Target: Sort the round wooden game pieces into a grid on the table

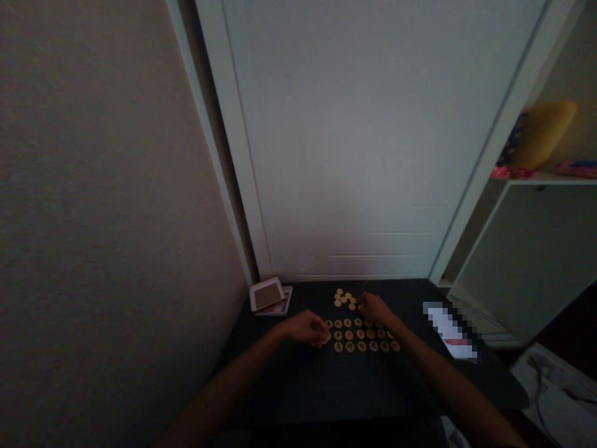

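Round wooden xiangqi pieces [349, 347] with dark or red marks lie in three rows on a dark table. At the left end of the rows is my left hand [308, 328], its fingers pinched on a xiangqi piece [326, 338]. Behind the rows sits a loose group of plain-looking pieces [344, 300]. My right hand [373, 307] reaches over the back row to the right edge of that group, fingers curled downward and closed. Whatever is beneath those fingertips is hidden, and my right forearm covers part of the rows' right end.
A box lid or tray [268, 295] rests on another flat box at the table's back left. To the right lies a blurred-out white object [450, 333]. A white panel [349, 155] rises behind the dark table [298, 386], with a wall on the left and shelf on the right.
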The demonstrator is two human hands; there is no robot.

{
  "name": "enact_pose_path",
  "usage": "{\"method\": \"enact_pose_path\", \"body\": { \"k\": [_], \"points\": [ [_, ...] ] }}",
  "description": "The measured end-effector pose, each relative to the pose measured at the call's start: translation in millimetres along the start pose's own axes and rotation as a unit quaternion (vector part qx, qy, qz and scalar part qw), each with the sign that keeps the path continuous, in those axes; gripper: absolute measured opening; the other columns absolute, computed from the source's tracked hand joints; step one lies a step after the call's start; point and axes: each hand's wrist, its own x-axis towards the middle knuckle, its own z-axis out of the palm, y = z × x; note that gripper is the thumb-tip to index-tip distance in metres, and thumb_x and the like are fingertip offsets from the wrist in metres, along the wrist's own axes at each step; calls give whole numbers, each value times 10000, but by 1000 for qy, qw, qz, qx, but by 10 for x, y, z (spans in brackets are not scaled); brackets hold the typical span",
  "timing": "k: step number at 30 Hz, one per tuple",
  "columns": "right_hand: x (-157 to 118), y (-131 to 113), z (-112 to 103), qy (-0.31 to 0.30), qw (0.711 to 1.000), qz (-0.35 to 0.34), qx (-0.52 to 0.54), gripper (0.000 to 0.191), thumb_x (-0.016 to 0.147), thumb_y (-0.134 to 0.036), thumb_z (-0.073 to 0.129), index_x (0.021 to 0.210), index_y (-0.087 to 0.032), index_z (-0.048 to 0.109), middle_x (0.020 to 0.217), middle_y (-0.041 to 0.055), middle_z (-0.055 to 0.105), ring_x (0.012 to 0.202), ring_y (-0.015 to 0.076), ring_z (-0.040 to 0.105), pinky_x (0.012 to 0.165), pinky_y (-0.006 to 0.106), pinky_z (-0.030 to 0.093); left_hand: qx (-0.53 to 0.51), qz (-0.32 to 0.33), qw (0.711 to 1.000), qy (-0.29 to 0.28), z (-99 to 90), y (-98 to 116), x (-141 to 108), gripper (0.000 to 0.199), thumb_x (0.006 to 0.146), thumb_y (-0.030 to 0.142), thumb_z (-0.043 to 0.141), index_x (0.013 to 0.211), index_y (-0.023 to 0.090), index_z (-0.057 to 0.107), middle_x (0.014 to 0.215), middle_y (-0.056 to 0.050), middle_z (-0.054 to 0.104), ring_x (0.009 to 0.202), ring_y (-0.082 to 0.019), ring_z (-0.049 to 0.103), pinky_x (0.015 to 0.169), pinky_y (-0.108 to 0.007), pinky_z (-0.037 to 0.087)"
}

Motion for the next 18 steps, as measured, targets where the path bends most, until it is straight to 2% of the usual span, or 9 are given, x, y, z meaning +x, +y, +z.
{"method": "enact_pose_path", "body": {
  "k": [2,4,10,15,18],
  "points": [
    [-3,2,2,0,1000,2,0,241,769,-179,592,997,-191,665,955,64,720,905,190,665,724,224,429,-6,-26,999,-28,-19,-36,-27,540,593,540,814,938,139,705,844,-65,736,741,-185,698,668,-293,531],
    [-2,3,6,0,1000,4,1,246,764,-176,593,999,-193,666,961,63,719,916,190,663,733,222,430,-18,-57,998,-33,-20,-83,-38,565,534,519,851,929,146,695,836,-61,739,740,-193,705,666,-300,536],
    [13,8,10,-1,1000,10,3,256,757,-178,597,1002,-188,668,963,66,720,901,190,664,730,226,434,-14,-158,987,16,26,-197,80,641,326,396,932,839,148,637,684,-30,732,658,-208,707,614,-302,548],
    [15,42,-4,-6,1000,8,9,265,754,-181,598,1009,-192,670,956,55,723,886,183,666,724,221,436,16,-198,980,-9,29,-181,190,511,324,411,929,676,140,675,678,-57,738,681,-215,714,628,-306,569],
    [10,65,-18,-5,1000,7,15,270,756,-177,598,1016,-193,671,955,54,725,881,183,668,728,224,444,52,-225,973,1,57,-132,213,458,335,438,922,555,138,656,659,-87,734,672,-232,717,627,-326,579]
  ]
}}
